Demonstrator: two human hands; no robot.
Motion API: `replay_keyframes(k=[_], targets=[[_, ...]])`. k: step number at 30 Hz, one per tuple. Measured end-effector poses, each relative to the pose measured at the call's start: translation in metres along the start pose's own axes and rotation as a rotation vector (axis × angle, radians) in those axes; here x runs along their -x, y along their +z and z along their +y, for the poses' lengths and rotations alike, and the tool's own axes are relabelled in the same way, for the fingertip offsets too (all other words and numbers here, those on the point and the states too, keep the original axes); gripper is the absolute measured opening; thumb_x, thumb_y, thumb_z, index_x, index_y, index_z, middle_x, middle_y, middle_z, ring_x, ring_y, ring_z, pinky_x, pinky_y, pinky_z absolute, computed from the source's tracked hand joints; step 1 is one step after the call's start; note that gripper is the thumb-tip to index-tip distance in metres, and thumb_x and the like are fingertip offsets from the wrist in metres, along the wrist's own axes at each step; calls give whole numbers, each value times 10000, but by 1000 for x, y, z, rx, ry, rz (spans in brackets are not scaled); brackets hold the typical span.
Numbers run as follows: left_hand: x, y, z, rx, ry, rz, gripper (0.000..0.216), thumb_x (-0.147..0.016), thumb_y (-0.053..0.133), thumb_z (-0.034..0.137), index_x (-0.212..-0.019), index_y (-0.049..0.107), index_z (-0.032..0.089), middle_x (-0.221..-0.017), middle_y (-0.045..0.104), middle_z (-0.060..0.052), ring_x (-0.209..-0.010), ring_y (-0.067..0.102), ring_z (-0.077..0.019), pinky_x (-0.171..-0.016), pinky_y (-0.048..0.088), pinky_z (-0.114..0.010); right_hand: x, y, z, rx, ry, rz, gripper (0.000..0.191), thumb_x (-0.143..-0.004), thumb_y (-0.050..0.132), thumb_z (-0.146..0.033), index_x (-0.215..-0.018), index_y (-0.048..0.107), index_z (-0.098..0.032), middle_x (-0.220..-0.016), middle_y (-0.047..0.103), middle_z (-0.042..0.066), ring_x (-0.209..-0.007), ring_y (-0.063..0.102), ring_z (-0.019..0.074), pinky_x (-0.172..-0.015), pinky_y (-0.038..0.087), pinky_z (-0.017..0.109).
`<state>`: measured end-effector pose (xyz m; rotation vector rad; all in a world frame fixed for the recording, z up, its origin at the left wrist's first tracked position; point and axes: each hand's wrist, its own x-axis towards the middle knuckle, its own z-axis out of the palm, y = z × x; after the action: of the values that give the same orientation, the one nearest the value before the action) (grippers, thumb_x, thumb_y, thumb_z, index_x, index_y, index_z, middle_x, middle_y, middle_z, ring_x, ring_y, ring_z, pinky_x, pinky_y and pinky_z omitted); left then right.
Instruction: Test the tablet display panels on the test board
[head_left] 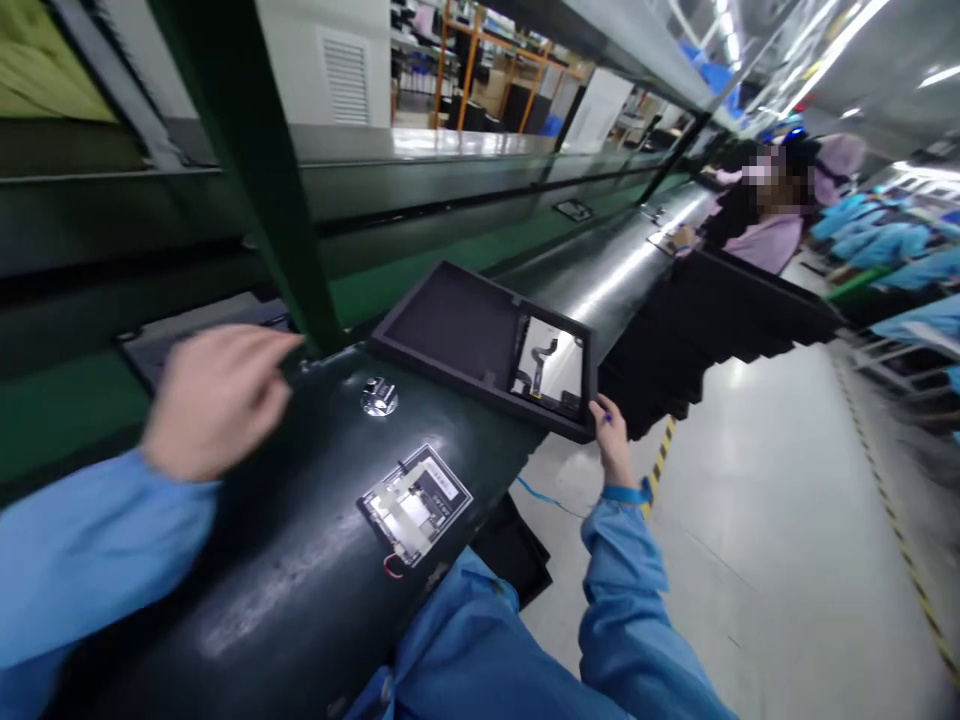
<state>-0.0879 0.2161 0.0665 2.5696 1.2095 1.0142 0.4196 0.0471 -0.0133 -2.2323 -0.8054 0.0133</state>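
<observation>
Dark green conveyor belt (262, 610) of an assembly line is seen crossing the frame from lower left to upper right, the view being steeply rolled. Nearest on it, a flat electronic panel (415, 503) with a red wire loop (391, 566) is laid at lower centre, and a small round metal piece (379, 397) is placed above it. At left, the left hand (217, 400) is held over the belt, blurred, with its fingers loosely extended and nothing visibly gripped. At centre right, the right hand (612, 442) is placed at the lower right corner of a black tray (450, 335), pinching a small blue object (606, 415); whether the tray itself is gripped cannot be told. The tray is much nearer the right hand, and its long axis runs from upper left to lower right, its near corner reaching past the belt's edge. A shallow dark recess fills most of it, with a silver sheet and dark flexible cable (546, 362) at its right end. A blue wrist strap (626, 493) is worn on the right wrist. Farther right, stacked black trays (712, 330) are ranged beside the belt, and a person in pink (757, 240) is seated beyond them.
</observation>
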Motion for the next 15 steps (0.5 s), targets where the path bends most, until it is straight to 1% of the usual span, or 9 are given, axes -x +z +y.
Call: replay_keyframes(k=[1, 3, 5, 6, 8, 9, 11, 13, 15], targets=[[-17, 29, 28, 24, 127, -93, 433, -884, 457, 248, -1260, 641, 136, -1223, 681, -152, -1189, 578, -345, -1079, 424, -591, 2, 5, 1, -13, 5, -7, 637, -836, 471, -531, -1219, 651, -54, -1154, 708, 245, -1027, 682, 314, -885, 529, 432], [-48, 87, 83, 88, 219, -204, 438, -901, 425, 187, -1292, 617, 134, -1240, 680, -134, -1194, 581, -283, -1077, 457, -478, 11, 14, 1, -30, 11, -8, 626, -850, 469, -534, -1223, 660, -69, -1149, 716, 229, -1008, 684, 303, -879, 524, 419], [-73, 140, 126, 119, 231, -291, 390, -914, 436, 143, -1250, 635, 148, -1229, 684, -120, -1187, 591, -241, -1062, 469, -406, 25, 21, -1, -41, 14, -5, 628, -859, 478, -538, -1250, 656, -79, -1131, 725, 215, -975, 689, 299, -864, 521, 413], [-83, 164, 141, 122, 213, -328, 359, -916, 455, 126, -1221, 645, 137, -1222, 681, -129, -1182, 596, -238, -1054, 470, -398, 32, 22, -3, -44, 15, -3, 627, -864, 482, -539, -1261, 655, -85, -1116, 731, 208, -962, 690, 299, -858, 520, 412], [-95, 201, 162, 109, 145, -375, 269, -931, 532, 152, -1171, 648, 119, -1195, 673, -135, -1176, 598, -259, -1065, 452, -468, 45, 25, -7, -47, 12, 3, 619, -877, 486, -537, -1285, 650, -102, -1124, 733, 196, -987, 685, 309, -864, 514, 412], [-98, 214, 168, 104, 108, -392, 238, -935, 577, 193, -1152, 647, 124, -1193, 665, -125, -1177, 596, -269, -1069, 440, -508, 50, 26, -9, -47, 10, 6, 612, -885, 484, -534, -1296, 647, -110, -1145, 729, 192, -1016, 679, 316, -873, 509, 412], [-99, 231, 176, 108, 34, -410, 246, -930, 641, 282, -1132, 647, 140, -1217, 645, -108, -1202, 579, -284, -1076, 417, -564, 57, 27, -14, -44, 8, 11, 594, -907, 473, -518, -1321, 635, -125, -1189, 718, 185, -1066, 667, 326, -891, 501, 411], [-98, 238, 181, 138, -36, -415, 267, -928, 653, 321, -1130, 648, 146, -1259, 626, -110, -1244, 551, -294, -1085, 408, -572, 60, 28, -18, -35, 17, 15, 578, -925, 461, -492, -1342, 620, -124, -1201, 713, 187, -1080, 661, 335, -901, 494, 419], [-99, 238, 184, 192, -113, -413, 270, -934, 644, 326, -1129, 650, 140, -1285, 614, -120, -1278, 527, -300, -1088, 408, -565, 62, 29, -22, -25, 32, 16, 568, -937, 452, -466, -1354, 608, -113, -1190, 714, 195, -1074, 662, 345, -907, 490, 434]])
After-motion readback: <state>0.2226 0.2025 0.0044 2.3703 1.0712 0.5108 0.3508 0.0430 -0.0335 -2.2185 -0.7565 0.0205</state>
